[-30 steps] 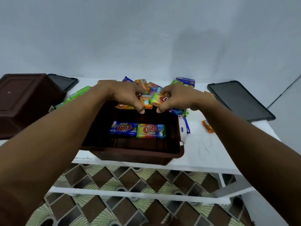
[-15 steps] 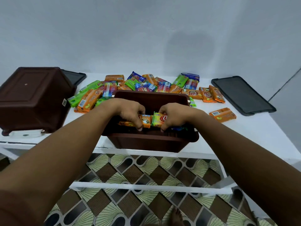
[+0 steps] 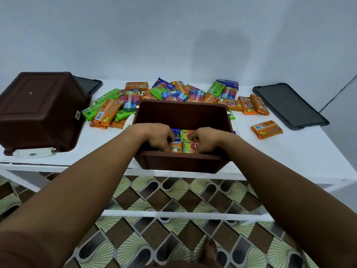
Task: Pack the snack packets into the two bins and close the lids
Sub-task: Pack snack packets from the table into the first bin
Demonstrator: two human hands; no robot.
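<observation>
The left hand (image 3: 156, 137) and the right hand (image 3: 207, 139) are both sunk inside the open brown bin (image 3: 181, 163), knuckles up and fingers curled. The left grip is closed round an orange packet (image 3: 176, 147) and the right grip round a green-and-yellow packet (image 3: 190, 147). These two packets meet end to end between the hands, with their long axes running left to right along the bin's near wall. That wall hides whether they already rest on the bin floor. Just beyond the fingertips lie a blue packet (image 3: 176, 132) and a multicoloured packet (image 3: 186, 133), set the same way, so a second row appears to be going in nearer than the first. The next reach probably depends on the loose pile (image 3: 170, 93), which lies ahead of both grips past the bin's far wall, its packets pointing every way. The green and orange ones ahead and to the left are nearer the left grip. The orange ones ahead to the right, and a lone orange packet (image 3: 266, 129) out to the right, are nearer the right grip. The second bin (image 3: 38, 111) sits upturned well to the left, and both lids (image 3: 289, 105) lie flat on the bench (image 3: 289, 151), unused.
</observation>
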